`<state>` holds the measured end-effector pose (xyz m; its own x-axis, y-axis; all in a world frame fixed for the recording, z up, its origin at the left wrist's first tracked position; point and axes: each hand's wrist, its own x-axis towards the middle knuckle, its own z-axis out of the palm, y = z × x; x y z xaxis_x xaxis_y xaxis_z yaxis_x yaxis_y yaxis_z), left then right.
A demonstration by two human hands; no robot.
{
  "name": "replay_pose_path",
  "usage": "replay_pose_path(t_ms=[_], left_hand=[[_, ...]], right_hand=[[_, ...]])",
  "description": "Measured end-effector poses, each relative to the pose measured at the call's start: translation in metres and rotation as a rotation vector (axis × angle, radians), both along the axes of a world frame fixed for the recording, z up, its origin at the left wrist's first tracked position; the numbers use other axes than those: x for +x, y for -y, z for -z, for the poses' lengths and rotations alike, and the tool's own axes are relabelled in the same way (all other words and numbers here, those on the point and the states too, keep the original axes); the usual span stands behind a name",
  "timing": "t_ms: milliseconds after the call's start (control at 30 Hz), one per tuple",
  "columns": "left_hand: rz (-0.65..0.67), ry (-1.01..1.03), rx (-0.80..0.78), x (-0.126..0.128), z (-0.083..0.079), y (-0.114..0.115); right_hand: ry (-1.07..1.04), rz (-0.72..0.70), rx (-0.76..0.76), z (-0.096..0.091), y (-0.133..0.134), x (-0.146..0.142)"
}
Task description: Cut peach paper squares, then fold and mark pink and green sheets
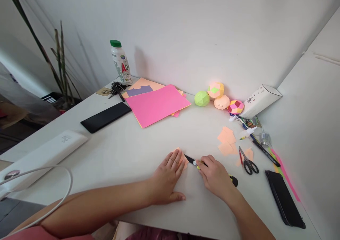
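Note:
My left hand (169,174) lies flat on the white table, its fingers pressed over a small peach paper piece (185,161) that is mostly covered. In my right hand (215,176) is a utility knife (190,158) with a dark blade and a black and yellow-green handle. The blade points left, its tip by the paper's right edge; I cannot tell whether it touches. To the right lie several cut peach paper pieces (227,135), and black-handled scissors (248,162) beside a thin red item (241,157).
Pink sheets (158,105) lie at the back, near a black slab (106,117), keys (118,88) and a white bottle (120,62). Several faceted paper balls (202,98) stand along the wall. A black case (285,198) is at right; a white device (47,158) with a cable is at left.

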<state>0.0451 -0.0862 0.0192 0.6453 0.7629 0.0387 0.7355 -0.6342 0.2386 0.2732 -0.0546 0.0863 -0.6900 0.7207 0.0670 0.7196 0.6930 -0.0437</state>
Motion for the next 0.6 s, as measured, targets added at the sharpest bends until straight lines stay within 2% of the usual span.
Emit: replay_pose_path(t_ms=[600], left_hand=[[0.012, -0.029, -0.034, 0.001, -0.004, 0.0]], right_hand=[[-0.001, 0.021, 0.089, 0.012, -0.007, -0.016]])
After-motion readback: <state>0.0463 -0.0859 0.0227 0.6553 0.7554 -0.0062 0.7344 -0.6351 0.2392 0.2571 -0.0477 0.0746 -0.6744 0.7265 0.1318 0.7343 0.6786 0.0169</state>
